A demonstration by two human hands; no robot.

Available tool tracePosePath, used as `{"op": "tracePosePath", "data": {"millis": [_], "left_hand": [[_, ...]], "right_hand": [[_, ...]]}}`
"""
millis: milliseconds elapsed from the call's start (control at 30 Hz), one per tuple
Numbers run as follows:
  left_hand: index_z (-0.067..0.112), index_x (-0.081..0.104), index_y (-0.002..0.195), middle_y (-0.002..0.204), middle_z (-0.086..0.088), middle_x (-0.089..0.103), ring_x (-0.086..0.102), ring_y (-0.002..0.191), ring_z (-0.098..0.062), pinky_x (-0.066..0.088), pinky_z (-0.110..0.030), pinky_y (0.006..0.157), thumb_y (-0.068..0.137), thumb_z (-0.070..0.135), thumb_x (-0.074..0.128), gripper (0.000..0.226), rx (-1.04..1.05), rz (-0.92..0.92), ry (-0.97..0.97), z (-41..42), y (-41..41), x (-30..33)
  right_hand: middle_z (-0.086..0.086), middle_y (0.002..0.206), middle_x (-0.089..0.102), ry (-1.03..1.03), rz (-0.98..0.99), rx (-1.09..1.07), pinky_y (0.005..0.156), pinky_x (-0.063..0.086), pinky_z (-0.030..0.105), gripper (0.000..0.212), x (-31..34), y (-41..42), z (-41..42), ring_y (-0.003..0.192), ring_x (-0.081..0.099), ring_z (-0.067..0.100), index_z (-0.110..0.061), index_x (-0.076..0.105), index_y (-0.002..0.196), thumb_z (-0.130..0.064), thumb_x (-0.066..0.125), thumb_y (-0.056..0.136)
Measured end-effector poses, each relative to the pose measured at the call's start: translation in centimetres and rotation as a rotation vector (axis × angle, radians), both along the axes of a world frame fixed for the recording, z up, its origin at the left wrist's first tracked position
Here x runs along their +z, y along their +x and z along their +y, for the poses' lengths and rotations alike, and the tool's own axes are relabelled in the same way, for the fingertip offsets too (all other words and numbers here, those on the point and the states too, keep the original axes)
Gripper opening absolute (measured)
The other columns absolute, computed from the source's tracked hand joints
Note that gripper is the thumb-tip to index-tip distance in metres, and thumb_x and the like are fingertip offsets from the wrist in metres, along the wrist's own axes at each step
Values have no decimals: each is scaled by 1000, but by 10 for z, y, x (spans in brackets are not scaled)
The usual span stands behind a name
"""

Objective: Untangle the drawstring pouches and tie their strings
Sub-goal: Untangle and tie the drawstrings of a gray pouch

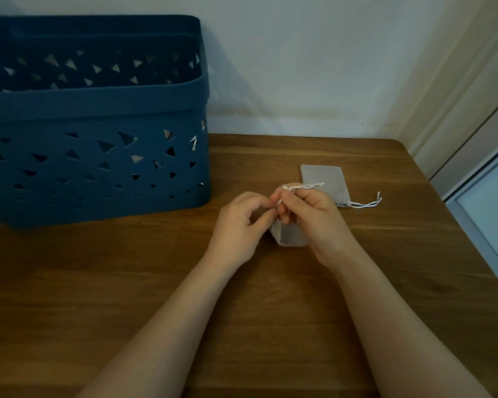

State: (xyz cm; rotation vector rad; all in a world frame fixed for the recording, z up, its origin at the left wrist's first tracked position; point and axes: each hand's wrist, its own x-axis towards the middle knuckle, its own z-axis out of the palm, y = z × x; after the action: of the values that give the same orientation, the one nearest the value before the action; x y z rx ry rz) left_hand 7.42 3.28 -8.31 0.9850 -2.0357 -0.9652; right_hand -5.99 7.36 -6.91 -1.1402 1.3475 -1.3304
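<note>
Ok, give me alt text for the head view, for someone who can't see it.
Both hands, left hand and right hand, pinch the white strings of a grey pouch held over a wooden table. A second pouch lies flat just behind, its strings trailing right. A blue basket stands at the left.

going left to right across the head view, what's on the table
blue basket → left hand → grey pouch being held → right hand → second grey pouch lying flat → its white strings, all on the wooden table
</note>
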Motion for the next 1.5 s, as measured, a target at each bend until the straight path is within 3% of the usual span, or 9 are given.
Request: {"op": "tracePosePath", "data": {"millis": [133,267,433,667,800,900,1067,1333,1500], "left_hand": [[26,67,84,84,7,60,54,70,0,44,-13,62,93,20,55,17,80,235,328,1,0,3],[22,63,75,82,2,65,60,86,-19,48,-37,86,96,26,46,28,40,433,707,3,-1,7],[14,60,77,84,-2,55,52,79,-13,38,-26,68,97,29,44,30,186,177,493,1,-2,8],[13,65,80,96,5,55,53,86,1,41,-14,75,95,21,49,23,-130,26,258,-3,2,2],[29,51,65,88,12,49,49,85,-7,38,-26,77,95,24,49,31,-222,-71,92,-6,1,-6],[21,56,68,82,9,53,50,81,-7,38,-27,77,93,23,48,27,-260,-135,-75,-6,2,-8],[14,59,70,76,5,55,51,71,0,38,-14,64,95,12,47,28,-175,-12,92,-4,4,-1],[17,58,71,78,2,50,47,63,5,36,-8,58,97,23,44,30,-23,-3,294,-6,5,6],[8,66,83,89,-15,63,59,90,-28,47,-42,83,94,30,47,31,107,124,453,-7,6,7]], "right_hand": [[-5,63,55,-10,-8,-16,67,45,24,25,-2,1,0,64,52,7,-13,68,91,-10,44,96],[-4,66,58,12,-77,-41,60,43,21,30,-4,-1,0,64,53,8,-16,68,96,-4,40,96],[-7,69,63,-73,29,-28,58,43,19,30,-1,5,2,70,59,7,-18,66,93,-1,42,94],[-10,89,72,-68,28,-132,72,51,18,28,6,7,3,81,65,-1,-28,66,99,-6,49,93],[-8,90,73,-89,85,-53,81,53,23,27,7,7,5,91,67,5,-25,67,98,-4,50,92],[-4,88,72,-137,116,22,66,50,14,28,7,12,6,77,66,2,-25,64,102,-3,48,93],[-3,96,69,-150,194,14,56,46,18,47,1,11,3,59,57,8,-35,32,130,-10,49,94],[-12,94,62,-222,588,42,75,50,14,22,-8,5,1,85,62,0,-24,59,104,-10,60,88],[-14,81,58,-233,646,-22,69,46,11,15,-5,8,2,80,56,1,-25,57,91,-15,66,84]]}}
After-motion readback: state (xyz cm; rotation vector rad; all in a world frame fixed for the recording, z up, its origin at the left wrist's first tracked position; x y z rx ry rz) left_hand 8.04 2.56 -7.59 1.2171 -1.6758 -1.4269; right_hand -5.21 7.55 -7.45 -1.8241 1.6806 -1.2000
